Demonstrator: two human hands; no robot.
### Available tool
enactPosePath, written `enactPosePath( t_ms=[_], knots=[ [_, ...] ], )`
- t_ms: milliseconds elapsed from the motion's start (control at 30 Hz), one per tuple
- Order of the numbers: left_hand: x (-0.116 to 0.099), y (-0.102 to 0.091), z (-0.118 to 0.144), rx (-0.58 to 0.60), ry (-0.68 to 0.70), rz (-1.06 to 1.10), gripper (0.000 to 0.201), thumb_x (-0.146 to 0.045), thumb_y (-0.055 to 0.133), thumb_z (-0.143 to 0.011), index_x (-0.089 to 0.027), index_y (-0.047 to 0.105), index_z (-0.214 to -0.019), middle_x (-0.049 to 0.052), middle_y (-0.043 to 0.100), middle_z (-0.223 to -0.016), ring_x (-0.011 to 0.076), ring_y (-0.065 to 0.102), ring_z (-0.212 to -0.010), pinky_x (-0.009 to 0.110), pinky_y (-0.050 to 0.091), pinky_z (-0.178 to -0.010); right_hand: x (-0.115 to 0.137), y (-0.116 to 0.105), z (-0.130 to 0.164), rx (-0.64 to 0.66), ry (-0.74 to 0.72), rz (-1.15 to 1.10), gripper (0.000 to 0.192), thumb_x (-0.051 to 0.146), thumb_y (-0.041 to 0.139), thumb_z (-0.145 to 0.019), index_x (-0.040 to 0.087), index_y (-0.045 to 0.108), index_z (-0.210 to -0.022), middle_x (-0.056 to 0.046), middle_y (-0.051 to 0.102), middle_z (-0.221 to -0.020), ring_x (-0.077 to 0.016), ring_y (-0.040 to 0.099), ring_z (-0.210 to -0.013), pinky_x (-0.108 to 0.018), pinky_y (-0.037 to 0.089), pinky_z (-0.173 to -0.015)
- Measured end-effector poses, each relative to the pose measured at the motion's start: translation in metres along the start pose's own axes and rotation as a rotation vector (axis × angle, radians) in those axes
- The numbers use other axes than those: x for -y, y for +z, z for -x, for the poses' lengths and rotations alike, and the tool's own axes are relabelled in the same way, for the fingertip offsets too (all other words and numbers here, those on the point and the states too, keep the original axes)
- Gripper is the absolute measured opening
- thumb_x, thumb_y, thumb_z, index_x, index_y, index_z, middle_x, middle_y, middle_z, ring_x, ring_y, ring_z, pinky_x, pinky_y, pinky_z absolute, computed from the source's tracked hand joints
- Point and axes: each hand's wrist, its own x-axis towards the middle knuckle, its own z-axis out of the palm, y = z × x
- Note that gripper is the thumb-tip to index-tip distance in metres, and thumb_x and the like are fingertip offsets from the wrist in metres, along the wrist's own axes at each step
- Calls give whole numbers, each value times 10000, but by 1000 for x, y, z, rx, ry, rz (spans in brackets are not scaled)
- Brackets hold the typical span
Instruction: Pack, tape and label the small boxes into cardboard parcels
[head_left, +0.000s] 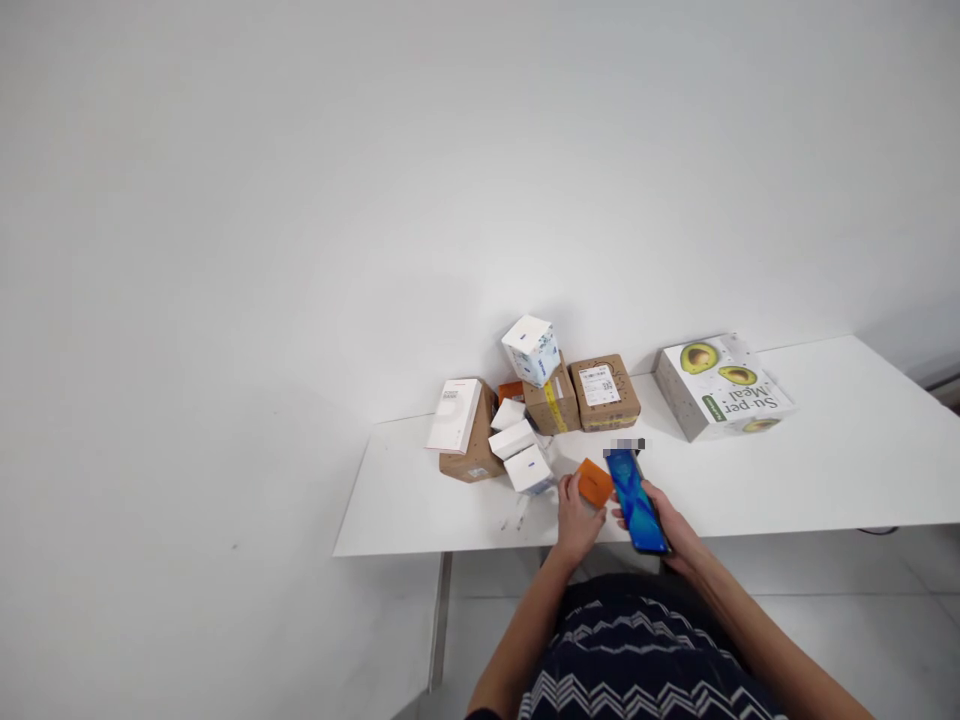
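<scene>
1. White laminate makes up the table (825,470), the largest thing in view; it stands against a white wall, and the person stands at its near edge.
2. The avocado-printed box (720,385) lies far right, well apart from the other packages.
3. A cluster of boxes sits left of centre: a brown carton with a shipping label (604,392), a taped brown carton (553,402) just beside it with a white cube box (531,349) perched tilted on top, and a white box (454,414) leaning on another brown carton at the far left.
4. Small white boxes (519,452) are heaped near the front of that cluster.
5. The blue phone (636,500) is grasped in the right hand (667,525), held tilted above the near edge of the table.
6. The small orange box (595,482) is gripped by the left hand (576,520), just beside the phone's far end — almost touching it.
7. Risks, as a judgement: both items hang at the table's near edge, so a loosened grip could drop either to the floor; the tilted cube could slide off if the cluster is bumped.
</scene>
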Motion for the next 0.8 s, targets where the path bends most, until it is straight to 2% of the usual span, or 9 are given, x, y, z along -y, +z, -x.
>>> enactPosePath(
  t_ms=[100,200,267,333,433,567,700,800],
  knots=[
    [4,3,2,-2,104,-10,741,-178,659,-616,-191,393,-1308,123,392,-1321,261,361,-1288,399,291,-1096,-4,-40,-20,-367,-172,544,611,544,501,-790,215,471,-1305,-87,654,-995,-238,634,-829,-394,488,-800],
    [5,5,0,-9,116,-21,726,-168,655,-616,-194,396,-1294,123,398,-1295,261,381,-1268,399,311,-1081,-14,-75,-35,-617,-237,1167,588,482,489,-806,201,481,-1323,-160,605,-1093,-312,599,-937,-478,436,-846],
    [0,3,-1,-15,124,-25,703,-156,654,-613,-196,415,-1272,122,421,-1262,262,408,-1240,402,334,-1061,-23,-90,-42,-728,-285,1463,565,428,468,-828,180,474,-1335,-210,562,-1150,-359,572,-987,-516,414,-835],
    [-10,0,-3,-44,130,-20,657,-161,653,-626,-200,437,-1244,117,458,-1211,267,445,-1198,422,361,-1034,-33,-98,-49,-767,-322,1623,559,395,459,-834,152,473,-1337,-234,547,-1153,-381,555,-995,-522,409,-817],
    [-33,-9,-7,-104,175,11,596,-194,648,-662,-198,449,-1224,122,482,-1170,273,477,-1157,440,401,-991,-44,-101,-59,-785,-352,1675,538,370,465,-826,143,495,-1313,-234,542,-1142,-380,533,-1006,-509,411,-811],
    [-75,-23,-25,-179,328,20,643,-243,667,-683,-217,401,-1268,138,434,-1258,278,435,-1218,432,428,-973,-47,-103,-66,-787,-347,1612,522,381,468,-824,163,509,-1297,-228,502,-1208,-388,480,-1080,-521,397,-845],
    [-117,-29,-65,-265,474,-38,661,-245,677,-687,-216,389,-1281,154,409,-1293,280,418,-1242,415,430,-978,-29,-111,-68,-715,-307,1425,601,512,480,-801,171,509,-1295,-219,480,-1251,-403,456,-1123,-520,396,-864],
    [-140,-24,-107,-277,513,-34,629,-248,664,-716,-208,386,-1279,155,381,-1316,262,392,-1267,401,415,-1000,-3,-119,-69,-730,-402,1247,609,519,454,-804,138,519,-1274,-211,512,-1184,-356,477,-1114,-491,394,-906]
  ],
)
